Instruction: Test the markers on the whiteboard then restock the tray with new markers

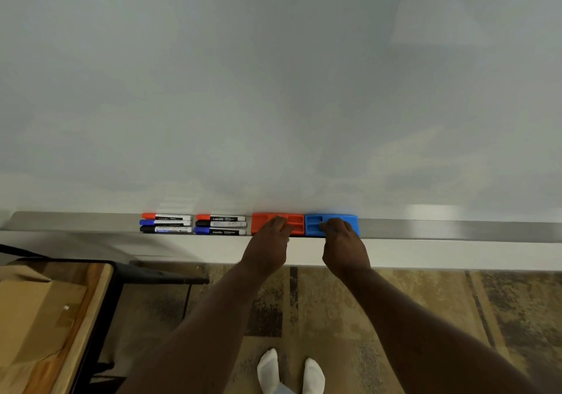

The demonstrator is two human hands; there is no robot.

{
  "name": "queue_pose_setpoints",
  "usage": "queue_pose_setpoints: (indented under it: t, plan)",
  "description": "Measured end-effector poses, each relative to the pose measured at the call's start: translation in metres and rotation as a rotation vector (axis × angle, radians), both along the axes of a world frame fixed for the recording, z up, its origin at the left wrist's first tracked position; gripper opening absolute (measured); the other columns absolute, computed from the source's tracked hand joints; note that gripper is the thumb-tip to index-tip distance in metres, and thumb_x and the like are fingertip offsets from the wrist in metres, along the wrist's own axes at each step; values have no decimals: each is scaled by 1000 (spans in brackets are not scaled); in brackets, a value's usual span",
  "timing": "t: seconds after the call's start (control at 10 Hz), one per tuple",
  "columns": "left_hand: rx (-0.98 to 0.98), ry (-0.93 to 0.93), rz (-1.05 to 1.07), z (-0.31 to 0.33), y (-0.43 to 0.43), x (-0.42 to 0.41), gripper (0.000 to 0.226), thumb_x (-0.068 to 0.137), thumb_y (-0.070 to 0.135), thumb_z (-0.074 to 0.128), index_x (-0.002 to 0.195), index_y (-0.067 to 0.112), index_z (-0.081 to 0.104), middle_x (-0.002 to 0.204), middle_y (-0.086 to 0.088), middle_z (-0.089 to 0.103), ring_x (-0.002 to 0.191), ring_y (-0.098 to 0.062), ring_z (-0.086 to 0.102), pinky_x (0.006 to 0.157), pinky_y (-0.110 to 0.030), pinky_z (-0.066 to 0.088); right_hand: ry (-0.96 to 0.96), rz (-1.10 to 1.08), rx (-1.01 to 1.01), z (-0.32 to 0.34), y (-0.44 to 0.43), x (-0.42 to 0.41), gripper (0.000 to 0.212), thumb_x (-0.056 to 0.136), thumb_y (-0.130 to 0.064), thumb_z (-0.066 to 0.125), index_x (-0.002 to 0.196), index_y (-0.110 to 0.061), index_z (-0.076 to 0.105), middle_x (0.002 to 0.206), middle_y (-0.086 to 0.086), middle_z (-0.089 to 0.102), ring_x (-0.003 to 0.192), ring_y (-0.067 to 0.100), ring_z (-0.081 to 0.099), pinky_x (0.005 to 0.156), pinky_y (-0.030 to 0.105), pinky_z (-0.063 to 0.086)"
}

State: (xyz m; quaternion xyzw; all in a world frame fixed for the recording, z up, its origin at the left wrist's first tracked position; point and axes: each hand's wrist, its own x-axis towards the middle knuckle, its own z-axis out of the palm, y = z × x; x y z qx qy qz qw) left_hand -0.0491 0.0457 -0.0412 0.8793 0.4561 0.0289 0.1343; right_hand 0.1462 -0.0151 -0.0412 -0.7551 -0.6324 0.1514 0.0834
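Observation:
A blank whiteboard (pixel 273 89) fills the upper view, with a metal tray (pixel 456 229) along its bottom edge. Two groups of three markers lie on the tray: a left group (pixel 166 223) and a right group (pixel 221 224), each with red, blue and black caps. To their right sit a red eraser (pixel 261 222) and a blue eraser (pixel 313 226), touching end to end. My left hand (pixel 267 247) rests its fingers on the red eraser. My right hand (pixel 343 247) grips the blue eraser from the front.
A wooden table (pixel 91 317) with a cardboard box (pixel 33 317) stands at the lower left, with black chair parts (pixel 158 275) beside it. Patterned carpet (pixel 334 308) lies below the board, and my white-socked feet (pixel 290 372) stand on it.

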Motion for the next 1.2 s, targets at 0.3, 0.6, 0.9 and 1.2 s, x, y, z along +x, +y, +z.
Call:
queue_pose_setpoints:
  t: [0.3, 0.6, 0.9, 1.2]
  plan:
    - [-65, 59, 113, -1, -17, 0, 58, 95, 12, 47, 151, 7, 31, 157, -11, 32, 149, -29, 23, 118, -40, 25, 51, -59, -42, -2, -15, -5, 66, 90, -7, 58, 152, -13, 37, 157, 3, 33, 145, 21, 32, 114, 34, 36]
    - [-72, 139, 133, 8, -31, 9, 64, 103, 34, 39, 157, 12, 13, 165, -10, 10, 153, -28, 3, 124, -48, 9, 3, 45, -147, 4, -32, 5, 76, 103, -42, 44, 160, -15, 3, 169, 4, -3, 155, 20, -8, 126, 42, 0]
    - [-33, 146, 144, 22, -53, 10, 76, 100, 58, 32, 158, 14, 10, 166, -7, 6, 153, -24, -1, 122, -44, 0, -76, 80, -119, 19, -54, 13, 83, 100, -65, 24, 160, -15, -3, 168, 3, -6, 155, 20, -8, 126, 46, -2]
    - [94, 168, 151, 52, -94, 12, 92, 90, 75, 16, 158, 13, 11, 166, -6, 8, 153, -22, -1, 123, -48, 0, -85, 111, -38, 51, -86, 18, 88, 97, -70, 20, 160, -13, -4, 168, 4, -6, 155, 20, -6, 125, 47, -2]
